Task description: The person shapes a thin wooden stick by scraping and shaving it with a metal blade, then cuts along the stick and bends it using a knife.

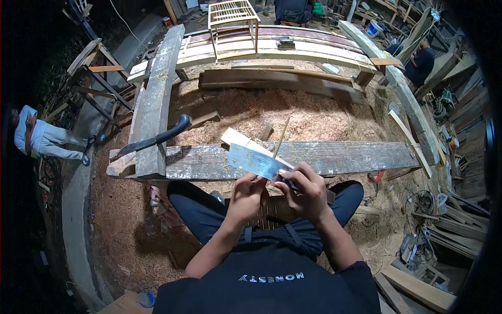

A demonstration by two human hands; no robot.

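Observation:
A broad metal blade (254,161) is held over the near edge of the thick wooden beam (366,156). My right hand (306,191) is closed round the blade's right end. Just left of it, my left hand (246,198) has its fingers pinched below the blade; what they hold is too hidden to make out. A thin wooden stick (281,137) rises at a slant behind the blade. A pale wood piece (236,138) lies on the beam behind the blade. To the left, a large knife with a black handle (174,129) rests across the timbers.
A long timber (158,99) runs away on the left, another (397,89) on the right. Planks (308,48) and a small slatted wooden frame (232,20) stand across the far side. Shavings cover the ground. One person (44,133) is at far left, another (421,62) at upper right.

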